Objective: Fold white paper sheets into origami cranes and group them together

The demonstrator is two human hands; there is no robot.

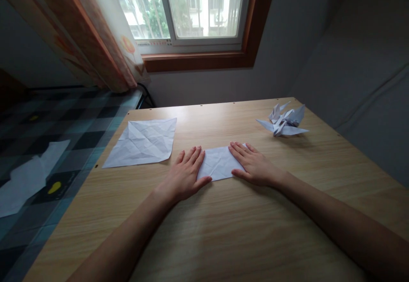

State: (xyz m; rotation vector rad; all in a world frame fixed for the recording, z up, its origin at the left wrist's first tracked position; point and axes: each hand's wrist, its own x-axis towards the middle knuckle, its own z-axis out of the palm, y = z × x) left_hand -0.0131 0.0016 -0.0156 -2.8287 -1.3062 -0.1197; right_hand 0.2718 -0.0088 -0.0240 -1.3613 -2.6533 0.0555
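A white sheet of paper (220,162), folded into a rectangle and marked with creases, lies on the wooden table in front of me. My left hand (187,173) rests flat over its left end, fingers stretched forward and thumb along the near edge. Over the right end lies my right hand (252,162), also flat, with its fingers pointing forward and left. Both palms hide the paper's two ends. Neither hand grasps anything.
Left of my hands, a creased square sheet (145,141) lies unfolded on the table (204,239). Folded paper cranes (284,120) sit at the back right. Beside the table, torn-looking paper (28,177) lies on a checked bed cover (19,248). A window (204,9) is ahead.
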